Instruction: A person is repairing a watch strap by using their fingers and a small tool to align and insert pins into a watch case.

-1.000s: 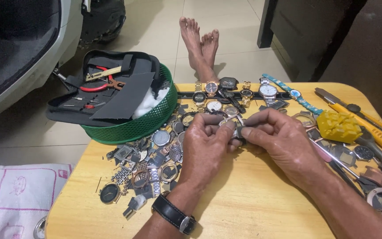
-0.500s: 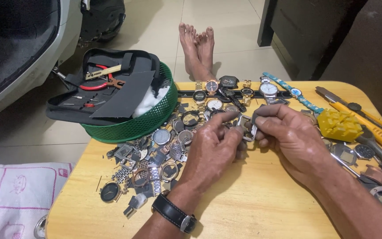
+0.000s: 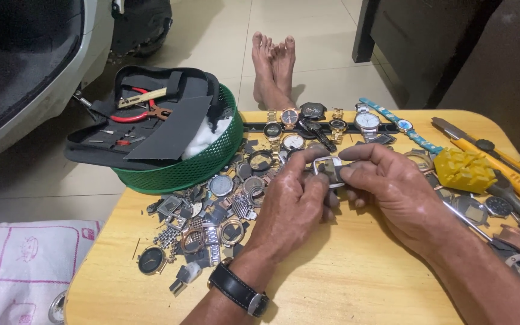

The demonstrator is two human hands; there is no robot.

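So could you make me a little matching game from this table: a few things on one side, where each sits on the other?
Things:
1. green basket
2. yellow block
3. black wristwatch
4. small watch case

Places:
A. on the left wrist
B. between the fingertips of both hands
C. table's far left edge, holding a black tool pouch
D. right of the hands

Pairs: 1-C, 2-D, 3-A, 4-B

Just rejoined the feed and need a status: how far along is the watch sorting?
Done: a row of whole watches lies along the table's far edge. In hand: left hand and right hand pinch a squarish silver watch case. Left: the loose pile of cases and parts beside the green basket.
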